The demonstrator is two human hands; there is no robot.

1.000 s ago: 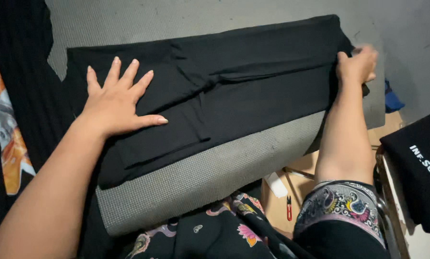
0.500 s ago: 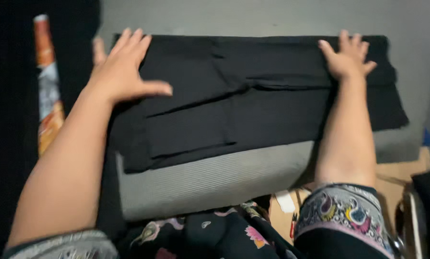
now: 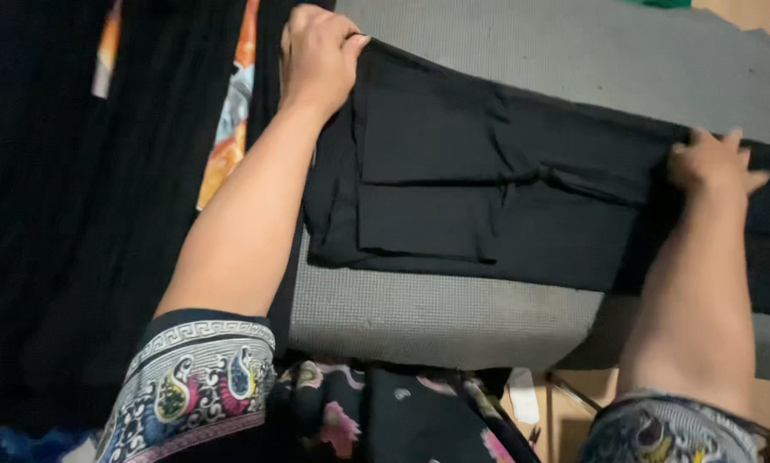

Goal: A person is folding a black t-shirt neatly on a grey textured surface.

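Both hands work the black garment (image 3: pixel 488 197) lying on the grey mat (image 3: pixel 419 313): our left hand (image 3: pixel 319 53) closed on its corner, right hand (image 3: pixel 712 161) flat open, so we should keep edges aligned.

I'm looking down on a grey textured pad (image 3: pixel 453 313) serving as the work surface. Dark fabric (image 3: pixel 50 214) with an orange-patterned strip (image 3: pixel 230 120) fills the left. Tan cardboard (image 3: pixel 573 420) shows below, dimly lit.
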